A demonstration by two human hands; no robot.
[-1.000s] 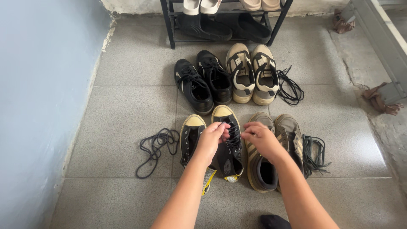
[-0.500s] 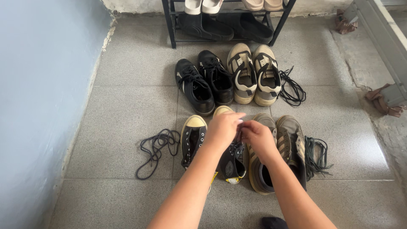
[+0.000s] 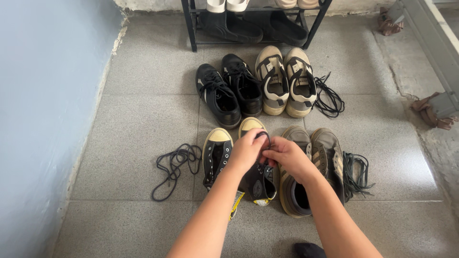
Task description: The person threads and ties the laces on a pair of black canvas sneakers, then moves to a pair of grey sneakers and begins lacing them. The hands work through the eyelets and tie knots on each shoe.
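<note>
The black high-top [image 3: 258, 179] with a yellow toe cap stands on the floor [image 3: 134, 119], its toe pointing away from the person. A black lace [image 3: 263, 143] runs over its tongue. The left hand [image 3: 246, 152] sits over the upper front of this high-top, fingers curled shut and pinching the lace near the toe end. The right hand [image 3: 287, 155] meets it just to the right, fingers closed on the same lace, so both hands touch above the shoe.

Just left of the high-top stands its mate [image 3: 216, 160], with empty eyelets. Further left of the high-top a loose black lace [image 3: 174, 165] lies in a tangle on the floor. Just right of the high-top stand two grey-brown sneakers [image 3: 311, 165], the nearer one partly hidden by the right hand and forearm; right of them lies another dark lace pile [image 3: 356, 172].

Beyond the high-top stand two black sneakers [image 3: 229, 91], laced, and to their right two beige sneakers [image 3: 286, 81] with a black lace bundle [image 3: 327, 98] beside them. Farthest from the high-top, a black shoe rack [image 3: 191, 26] holds dark shoes [image 3: 253, 26] on its bottom shelf. A pale blue wall [image 3: 43, 119] runs along the far left.
</note>
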